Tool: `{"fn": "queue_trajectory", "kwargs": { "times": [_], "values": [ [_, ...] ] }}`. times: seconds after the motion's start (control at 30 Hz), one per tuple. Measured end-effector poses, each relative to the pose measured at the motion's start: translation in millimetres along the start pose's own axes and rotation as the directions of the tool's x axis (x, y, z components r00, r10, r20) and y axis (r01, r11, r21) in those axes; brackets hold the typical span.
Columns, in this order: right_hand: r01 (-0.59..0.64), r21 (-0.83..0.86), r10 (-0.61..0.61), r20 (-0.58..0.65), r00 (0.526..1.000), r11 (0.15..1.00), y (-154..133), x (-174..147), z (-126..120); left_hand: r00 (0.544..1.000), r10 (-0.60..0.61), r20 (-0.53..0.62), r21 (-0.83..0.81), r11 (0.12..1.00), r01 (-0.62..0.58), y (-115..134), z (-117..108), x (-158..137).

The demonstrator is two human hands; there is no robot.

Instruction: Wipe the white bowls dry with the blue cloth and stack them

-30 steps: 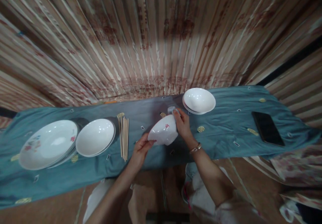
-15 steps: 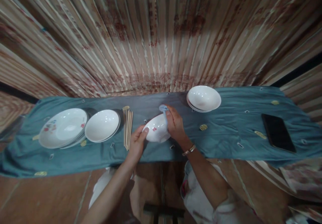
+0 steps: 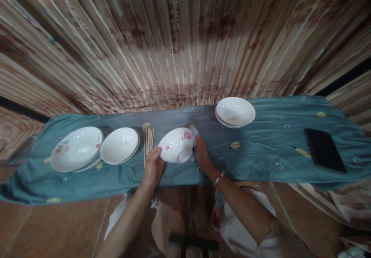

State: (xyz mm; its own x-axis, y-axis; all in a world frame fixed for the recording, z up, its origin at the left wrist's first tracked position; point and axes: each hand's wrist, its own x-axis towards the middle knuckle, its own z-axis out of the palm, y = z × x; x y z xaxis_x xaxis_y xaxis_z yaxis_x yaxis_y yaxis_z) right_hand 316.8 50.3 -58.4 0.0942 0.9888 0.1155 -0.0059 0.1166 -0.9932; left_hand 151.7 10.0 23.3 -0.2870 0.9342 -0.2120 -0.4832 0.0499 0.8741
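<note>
The head view shows a long desk (image 3: 261,161) draped in a teal cloth (image 3: 116,173) against a striped curtain. At the far left sits a stack of wide plates with a flower print (image 3: 77,148), and just beside it a stack of plain white bowls (image 3: 119,145). Next comes a bundle of wooden chopsticks (image 3: 148,140), lying lengthwise between those bowls and the person's left hand (image 3: 152,167).

The left hand grips the near left rim of a white bowl with red marks (image 3: 177,145), thumb on the edge. A second ago this bowl was tipped on its side and lifted clear of the cloth, its outer wall facing the camera; now it has been turned further, so that its base faces up and the red character shows plainly, and it sits lower, close to or on the cloth. The right hand (image 3: 203,158), which earlier pressed a small pale blue cloth pad (image 3: 194,132) over the bowl's top edge, has slid down to the bowl's right side; the fingers lie flat against it, and the pad only peeks out behind the rim. Judging by this, the rubbing has passed from one face of the bowl to another.

Further right rests a second stack of white bowls (image 3: 235,111), well apart, and a dark phone (image 3: 325,150) lies near the right end
</note>
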Motion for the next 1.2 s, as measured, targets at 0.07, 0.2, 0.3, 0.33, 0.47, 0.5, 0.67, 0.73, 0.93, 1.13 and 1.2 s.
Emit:
{"fn": "queue_trajectory", "kwargs": {
  "times": [0.07,0.2,0.3,0.33,0.47,0.5,0.67,0.73,0.93,1.13,1.2],
  "values": [
    [-0.061,0.025,0.062,-0.048,0.997,0.998,-14.9,3.6,-1.1,1.000,0.003,0.007,-0.010,1.000,-0.003,-2.8,-0.4,0.4],
    [-0.015,0.042,0.019,-0.084,0.996,0.999,-44.9,11.6,-5.2,0.997,-0.039,0.064,-0.015,0.999,0.040,-10.3,2.8,-2.0],
    [0.048,0.008,-0.047,-0.115,0.992,0.999,-59.2,16.5,-12.0,0.991,-0.083,0.104,-0.011,0.996,0.085,-18.8,6.1,-2.4],
    [0.071,-0.011,-0.071,-0.128,0.989,0.997,-62.7,18.2,-14.9,0.988,-0.100,0.115,-0.002,0.995,0.101,-22.2,7.0,-2.2],
    [0.134,-0.106,-0.152,-0.192,0.970,0.985,-74.3,25.1,-27.6,0.980,-0.133,0.148,0.076,0.990,0.123,-33.8,8.7,-1.2],
    [0.141,-0.130,-0.166,-0.205,0.965,0.981,-76.8,26.5,-30.3,0.978,-0.131,0.164,0.110,0.987,0.114,-35.2,8.6,-1.2],
    [0.158,-0.241,-0.209,-0.200,0.957,0.957,-85.0,27.3,-35.1,0.971,-0.024,0.236,0.236,0.971,-0.033,-28.9,9.1,-2.0],
    [0.186,-0.272,-0.234,-0.156,0.960,0.944,-86.8,25.3,-32.5,0.975,0.059,0.213,0.244,0.963,-0.112,-23.3,11.5,-1.2],
    [0.337,-0.311,-0.353,0.007,0.936,0.889,-87.9,20.1,-22.1,0.979,0.043,0.202,0.243,0.965,-0.093,-13.1,19.2,1.6],
    [0.244,-0.195,-0.261,-0.068,0.963,0.950,-69.0,20.8,-17.1,0.980,-0.096,0.176,0.131,0.989,0.073,-7.4,20.1,4.1],
    [0.208,-0.157,-0.224,-0.089,0.971,0.965,-61.7,21.6,-14.5,0.980,-0.110,0.164,0.085,0.992,0.097,-5.3,21.1,5.4]
  ]
}}
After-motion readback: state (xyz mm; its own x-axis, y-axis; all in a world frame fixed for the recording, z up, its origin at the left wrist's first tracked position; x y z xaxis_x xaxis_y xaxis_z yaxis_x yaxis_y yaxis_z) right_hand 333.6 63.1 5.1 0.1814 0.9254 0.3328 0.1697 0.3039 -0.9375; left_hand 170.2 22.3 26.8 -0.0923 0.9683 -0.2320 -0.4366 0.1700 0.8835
